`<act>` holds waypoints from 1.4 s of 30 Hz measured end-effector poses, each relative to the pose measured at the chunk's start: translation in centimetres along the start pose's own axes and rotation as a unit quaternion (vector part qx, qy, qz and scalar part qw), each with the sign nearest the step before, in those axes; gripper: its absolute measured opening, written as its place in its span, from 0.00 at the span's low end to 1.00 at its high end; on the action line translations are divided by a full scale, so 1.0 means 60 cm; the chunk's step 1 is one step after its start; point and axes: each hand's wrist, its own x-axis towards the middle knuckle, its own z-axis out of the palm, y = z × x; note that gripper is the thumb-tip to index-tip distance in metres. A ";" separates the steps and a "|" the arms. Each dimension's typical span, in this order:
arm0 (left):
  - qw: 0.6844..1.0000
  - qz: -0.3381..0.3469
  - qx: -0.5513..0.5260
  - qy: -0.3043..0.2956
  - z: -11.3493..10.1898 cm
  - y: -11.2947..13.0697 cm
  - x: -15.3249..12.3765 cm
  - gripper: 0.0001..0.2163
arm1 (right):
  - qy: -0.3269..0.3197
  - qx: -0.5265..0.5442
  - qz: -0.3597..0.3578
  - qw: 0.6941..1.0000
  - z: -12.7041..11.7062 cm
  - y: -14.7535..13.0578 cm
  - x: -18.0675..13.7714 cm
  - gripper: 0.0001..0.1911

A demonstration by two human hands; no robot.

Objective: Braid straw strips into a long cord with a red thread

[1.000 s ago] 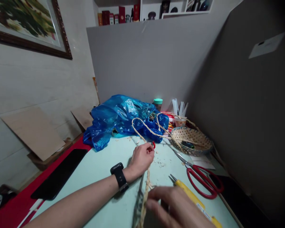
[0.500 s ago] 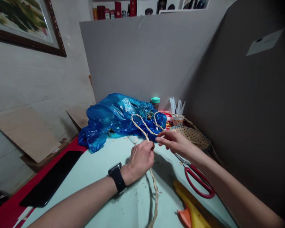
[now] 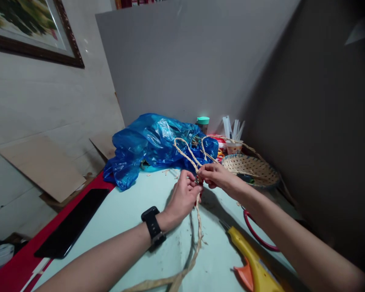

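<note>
"At mid-frame, what did we hold?"

"Twisted cord point(image 3: 199, 227): our left hand point(image 3: 186, 192) and right hand point(image 3: 213, 174) both pinched it."

"Which way did it run?"

"From a loop point(image 3: 180, 139) above them to the frame's bottom edge, our right hand nearer the loop."

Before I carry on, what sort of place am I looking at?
Probably an indoor craft table: the left hand and right hand meet at a twisted, straw-coloured cord, with a yellow tool and a woven basket also within view.
</note>
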 end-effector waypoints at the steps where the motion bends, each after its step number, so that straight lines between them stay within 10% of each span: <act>1: 0.998 -0.034 -0.054 -0.008 0.003 -0.002 0.002 0.08 | 0.004 0.007 0.002 1.000 0.002 0.001 0.000 0.11; 21: 0.976 -0.129 -0.168 0.043 0.014 -0.005 0.007 0.06 | 0.238 -0.092 0.011 0.967 0.018 0.037 0.040 0.13; 42: 0.936 -0.256 -0.241 0.012 0.004 -0.004 0.016 0.07 | 0.309 -0.284 0.052 0.906 -0.011 0.032 0.105 0.13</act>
